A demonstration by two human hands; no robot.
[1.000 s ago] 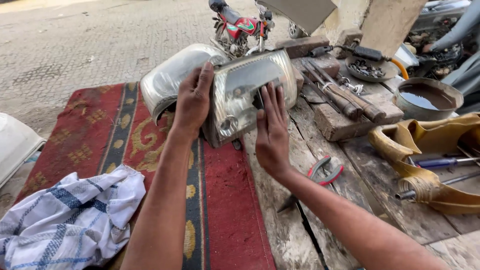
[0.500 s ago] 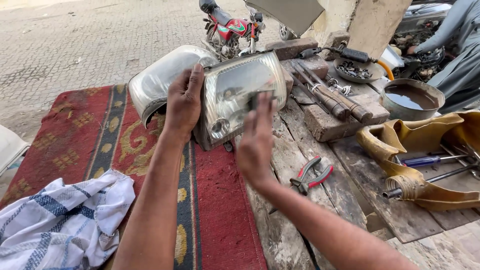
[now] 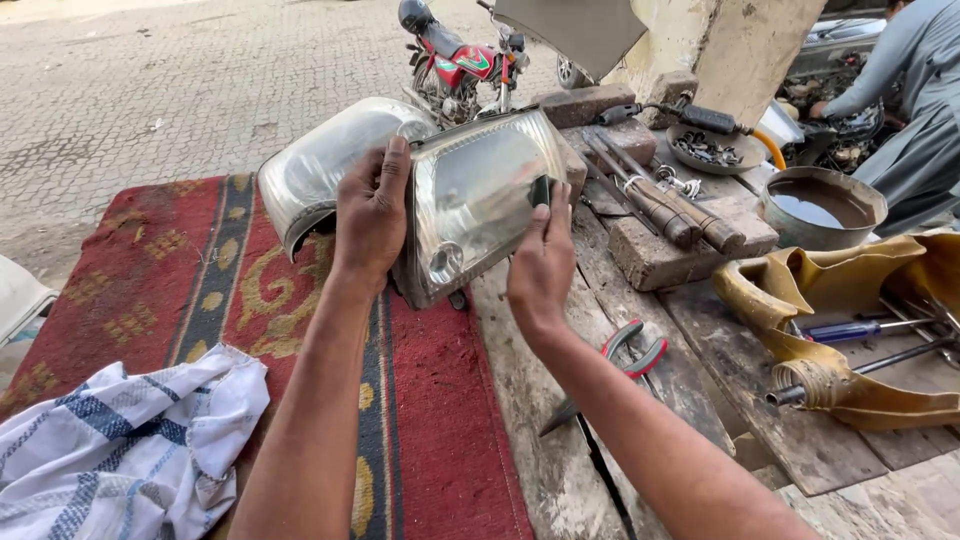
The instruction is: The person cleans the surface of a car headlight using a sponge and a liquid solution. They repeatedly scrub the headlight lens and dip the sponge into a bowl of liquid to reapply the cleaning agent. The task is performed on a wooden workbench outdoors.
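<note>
Two headlamps, two hands at bench edge.
Left hand (image 3: pixel 372 215) gripping the upright headlamp (image 3: pixel 480 200); right hand (image 3: pixel 540 265) fingers pressing together a dark pad (image 3: pixel 540 190) on its lens; second headlamp (image 3: pixel 320 165) lying behind.

Glossy clear-plastic headlight (image 3: pixel 480 200); rough, weathered wood table (image 3: pixel 560 440); matt woven rug (image 3: pixel 150 270); soft checked cloth (image 3: pixel 130 450); dull metal bowl (image 3: pixel 865 215).

Pliers (image 3: pixel 628 352) lie on the bench beside a red rug (image 3: pixel 150 270).
</note>
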